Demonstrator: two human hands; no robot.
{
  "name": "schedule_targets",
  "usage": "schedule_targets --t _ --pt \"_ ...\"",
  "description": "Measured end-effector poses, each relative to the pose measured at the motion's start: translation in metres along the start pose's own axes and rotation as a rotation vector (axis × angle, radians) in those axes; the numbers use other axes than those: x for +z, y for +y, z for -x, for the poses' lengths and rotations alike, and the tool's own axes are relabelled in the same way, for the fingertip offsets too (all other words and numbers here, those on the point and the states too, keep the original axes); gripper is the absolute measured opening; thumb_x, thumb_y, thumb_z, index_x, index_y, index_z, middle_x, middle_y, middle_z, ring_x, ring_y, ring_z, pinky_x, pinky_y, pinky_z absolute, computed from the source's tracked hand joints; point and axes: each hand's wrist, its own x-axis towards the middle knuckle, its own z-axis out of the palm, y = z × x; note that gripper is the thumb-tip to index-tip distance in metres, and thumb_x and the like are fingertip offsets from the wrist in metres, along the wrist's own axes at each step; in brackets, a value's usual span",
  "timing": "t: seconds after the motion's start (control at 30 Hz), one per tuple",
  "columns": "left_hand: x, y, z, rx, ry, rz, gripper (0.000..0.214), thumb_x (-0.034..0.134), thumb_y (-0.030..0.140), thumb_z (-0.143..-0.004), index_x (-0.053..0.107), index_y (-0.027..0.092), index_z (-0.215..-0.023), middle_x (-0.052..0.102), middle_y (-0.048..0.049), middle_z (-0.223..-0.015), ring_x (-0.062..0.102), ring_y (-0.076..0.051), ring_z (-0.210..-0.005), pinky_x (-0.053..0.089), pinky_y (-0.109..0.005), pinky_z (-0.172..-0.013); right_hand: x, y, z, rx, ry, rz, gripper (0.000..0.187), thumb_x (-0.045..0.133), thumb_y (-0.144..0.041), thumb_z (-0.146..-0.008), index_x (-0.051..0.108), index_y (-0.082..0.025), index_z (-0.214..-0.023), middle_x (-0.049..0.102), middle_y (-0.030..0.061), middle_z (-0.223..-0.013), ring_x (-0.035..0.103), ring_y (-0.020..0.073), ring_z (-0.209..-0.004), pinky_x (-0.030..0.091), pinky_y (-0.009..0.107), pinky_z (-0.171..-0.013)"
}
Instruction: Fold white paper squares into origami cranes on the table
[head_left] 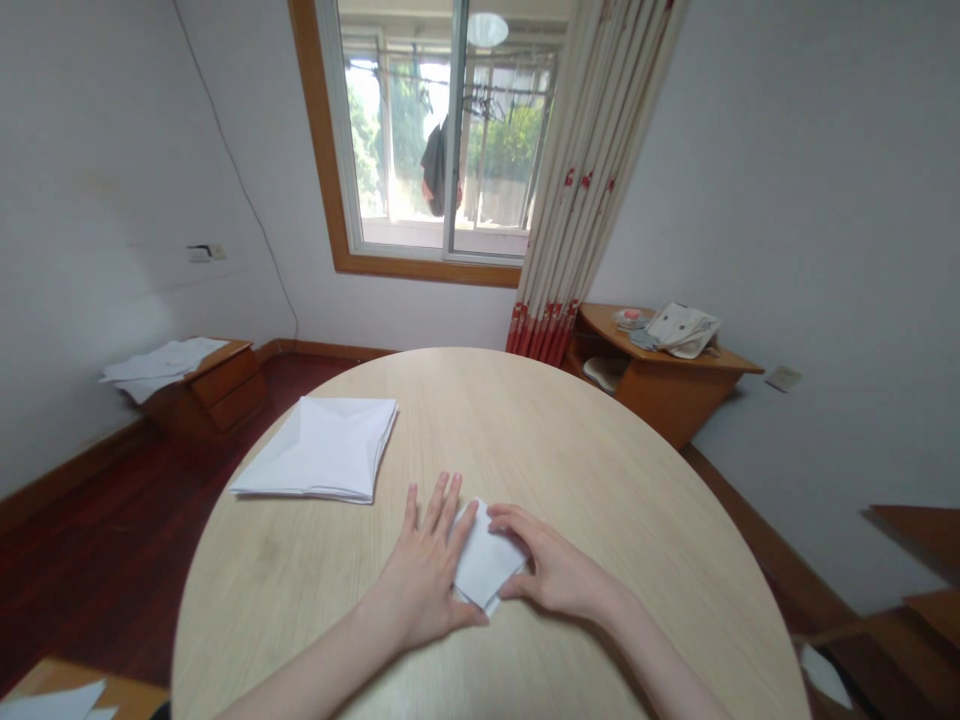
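Two bare hands bracket a small folded white paper (487, 560) at lower centre of the frame. The right hand (559, 565) curves around the paper's right side, pressing it against the tabletop, while the left hand (420, 570) lies flat with fingers spread apart, its thumb side against the left edge. The paper is a crisp, layered, diamond-like packet on a round pale wood-grain table (600, 480). Left of the hands lies a larger creased square of folded white paper (319, 450). Further toward the left edge, white sheets (161, 365) cover a low wooden drawer unit (225, 390).
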Motion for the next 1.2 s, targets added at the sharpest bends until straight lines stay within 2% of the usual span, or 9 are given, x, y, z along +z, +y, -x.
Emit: schedule_targets --t 0.13,0.23,0.5,0.7,0.77,0.87,1.03,1.1,1.2 --pt "0.003 -0.003 -0.002 -0.038 -0.030 0.016 0.118 0.062 0.079 -0.060 0.022 0.011 -0.148 -0.001 -0.0272 -0.155 -0.008 -0.044 -0.142 -0.001 -0.068 -0.107 -0.003 -0.002 0.000 -0.050 0.038 0.003 0.052 0.080 -0.022 -0.065 0.057 -0.019 -0.112 0.049 0.0137 -0.137 0.045 0.0280 -0.127 0.034 0.044 -0.108" --pt "0.005 -0.004 -0.004 -0.056 -0.046 0.035 0.125 0.069 0.076 -0.054 0.021 0.011 -0.149 0.000 -0.0277 -0.155 -0.007 -0.044 -0.141 0.000 -0.069 -0.108 -0.006 -0.004 0.001 -0.093 0.084 0.052 0.044 0.078 -0.025 -0.068 0.056 -0.020 -0.106 0.050 0.0124 -0.133 0.047 0.0272 -0.125 0.037 0.042 -0.105" --pt "0.013 -0.004 -0.004 -0.026 0.087 0.031 0.137 0.078 0.072 -0.047 0.008 0.015 -0.151 -0.003 -0.0257 -0.156 -0.011 -0.043 -0.141 -0.001 -0.069 -0.108 -0.009 -0.004 0.001 -0.172 0.303 0.218 0.005 0.056 -0.027 -0.088 0.055 -0.022 -0.089 0.058 0.0095 -0.116 0.055 0.0243 -0.110 0.044 0.039 -0.093" --pt "0.017 -0.003 -0.004 0.001 0.187 -0.004 0.146 0.082 0.070 -0.040 0.001 0.018 -0.151 -0.003 -0.0258 -0.156 -0.010 -0.045 -0.141 0.002 -0.071 -0.107 -0.001 0.004 -0.005 -0.228 0.529 0.360 0.011 0.046 -0.025 -0.093 0.055 -0.021 -0.087 0.062 0.0099 -0.102 0.059 0.0236 -0.098 0.048 0.039 -0.084" --pt "0.016 -0.002 -0.003 0.013 0.199 -0.016 0.144 0.083 0.069 -0.039 0.005 0.019 -0.150 -0.001 -0.0252 -0.156 -0.009 -0.046 -0.141 0.004 -0.071 -0.107 0.003 0.006 -0.006 -0.248 0.597 0.385 0.010 0.047 -0.026 -0.093 0.054 -0.021 -0.091 0.062 0.0099 -0.101 0.059 0.0238 -0.097 0.049 0.039 -0.084" --pt "0.012 -0.001 -0.003 0.037 0.183 -0.009 0.134 0.084 0.067 -0.040 0.020 0.018 -0.147 0.002 -0.0255 -0.156 -0.007 -0.045 -0.141 0.006 -0.071 -0.108 0.006 0.007 -0.008 -0.252 0.645 0.410 0.010 0.047 -0.027 -0.094 0.054 -0.020 -0.094 0.062 0.0097 -0.099 0.059 0.0238 -0.096 0.049 0.038 -0.082" --pt "0.001 0.002 -0.002 0.064 0.122 0.025 0.095 0.084 0.063 -0.046 0.050 0.020 -0.123 0.007 -0.0216 -0.157 -0.006 -0.046 -0.141 0.004 -0.072 -0.107 0.008 0.006 -0.009 -0.262 0.620 0.465 0.020 0.044 -0.028 -0.096 0.056 -0.020 -0.082 0.062 0.0083 -0.092 0.059 0.0223 -0.088 0.048 0.036 -0.077" --pt "-0.002 0.002 -0.002 0.069 0.107 0.040 0.086 0.085 0.062 -0.046 0.054 0.022 -0.116 0.009 -0.0197 -0.157 -0.005 -0.047 -0.141 0.003 -0.073 -0.107 0.007 0.005 -0.009 -0.285 0.633 0.488 0.023 0.044 -0.027 -0.097 0.057 -0.020 -0.080 0.063 0.0078 -0.088 0.059 0.0215 -0.085 0.048 0.035 -0.075" --pt "-0.002 0.001 -0.002 0.051 0.112 0.060 0.088 0.086 0.061 -0.043 0.055 0.021 -0.115 0.007 -0.0204 -0.157 -0.004 -0.047 -0.141 0.002 -0.071 -0.107 0.007 0.004 -0.009 -0.326 0.674 0.511 0.023 0.045 -0.026 -0.096 0.058 -0.019 -0.079 0.063 0.0074 -0.084 0.058 0.0206 -0.082 0.046 0.033 -0.073"
